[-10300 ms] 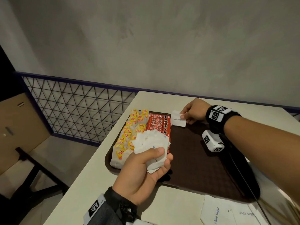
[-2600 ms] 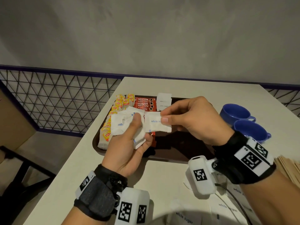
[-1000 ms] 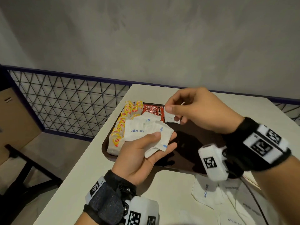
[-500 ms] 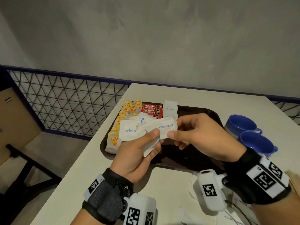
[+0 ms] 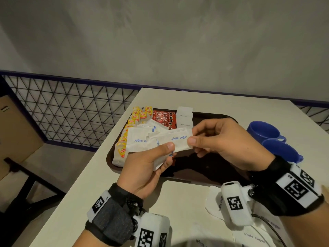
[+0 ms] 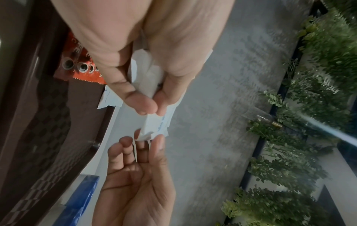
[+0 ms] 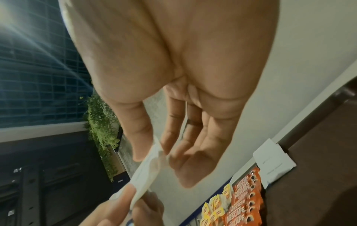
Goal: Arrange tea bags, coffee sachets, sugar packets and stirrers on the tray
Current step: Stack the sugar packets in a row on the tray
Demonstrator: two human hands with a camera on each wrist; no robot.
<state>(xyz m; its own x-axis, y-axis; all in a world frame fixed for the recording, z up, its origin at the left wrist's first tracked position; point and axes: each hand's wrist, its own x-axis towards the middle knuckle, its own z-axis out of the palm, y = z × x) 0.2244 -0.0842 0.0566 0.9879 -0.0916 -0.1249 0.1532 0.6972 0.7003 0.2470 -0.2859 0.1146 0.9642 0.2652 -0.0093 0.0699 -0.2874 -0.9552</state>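
A dark brown tray [image 5: 213,172] lies on the white table. Along its left side runs a row of yellow tea bags [image 5: 138,116], then red coffee sachets [image 5: 162,118] and two white sugar packets [image 5: 184,116] at the far edge. My left hand [image 5: 147,163] grips a fanned bundle of white sugar packets [image 5: 140,139] above the tray's left half. My right hand [image 5: 219,141] pinches the right end of the top sugar packet [image 5: 178,139] of that bundle between thumb and forefinger; this pinch also shows in the left wrist view [image 6: 152,130] and right wrist view [image 7: 148,162].
Two blue cups [image 5: 267,134] stand right of the tray. Loose sugar packets [image 5: 217,202] lie on the table near my front edge. A black wire-mesh railing [image 5: 71,111] runs along the table's left, with a grey wall behind.
One second ago my right hand was at the tray's far edge by the laid sugar packets. It has come back to the bundle and taken hold of the top packet.
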